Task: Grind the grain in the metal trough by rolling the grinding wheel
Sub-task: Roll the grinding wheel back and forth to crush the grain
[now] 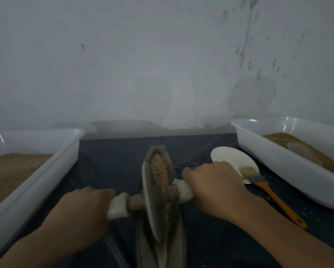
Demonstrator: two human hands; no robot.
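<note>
Dark cloth covers the surface, speckled with pale crumbs; a scuffed grey wall stands behind. The trough lies centre, grain in its channel, the wheel upright in it. Left hand and right hand each grip a cloth-wrapped axle end. White tubs flank both sides; a plate and brush lie right.

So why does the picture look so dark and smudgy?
Head view: the light is dim and greyish, the left hand and right hand are smeared by motion blur, the grinding wheel looks soft too, small glints shine on the white tub rim, and the wide lens bends the edges.
</note>
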